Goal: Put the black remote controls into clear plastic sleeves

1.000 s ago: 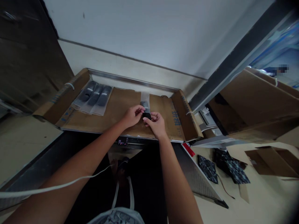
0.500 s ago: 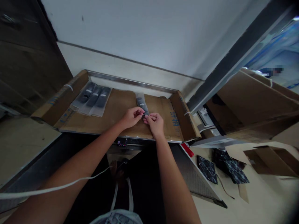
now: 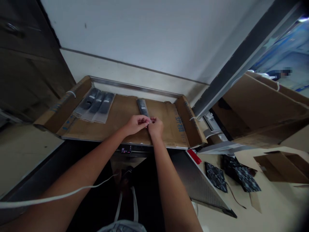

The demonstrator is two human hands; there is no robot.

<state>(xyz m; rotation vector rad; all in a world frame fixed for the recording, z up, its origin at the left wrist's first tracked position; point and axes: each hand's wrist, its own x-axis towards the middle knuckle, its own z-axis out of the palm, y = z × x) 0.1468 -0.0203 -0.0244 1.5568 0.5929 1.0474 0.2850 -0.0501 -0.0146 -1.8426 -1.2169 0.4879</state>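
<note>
A dark, long, flat item (image 3: 143,106) with a pale band around it lies on the cardboard, seemingly in a clear plastic bag like the others. At its near end, my left hand (image 3: 137,124) is closed, thumb and fingers pinching the clear plastic. Close against it, my right hand (image 3: 155,126) pinches the same end from the right. The fingertips nearly meet and cover that end. To the left, several similar dark items in clear plastic bags (image 3: 103,108) lie side by side, partly overlapping.
The cardboard tray (image 3: 120,129) has raised sides left and right and a metal rail (image 3: 135,86) behind. A large cardboard box (image 3: 260,109) stands at right. On the floor lie dark patterned packets (image 3: 214,176) and an open carton (image 3: 285,166). A white cable (image 3: 60,194) crosses my left arm.
The dark item now reaches the far end, where loose clear plastic showed before. Both hands have drawn closer together at its near end, the right one shifting left.
</note>
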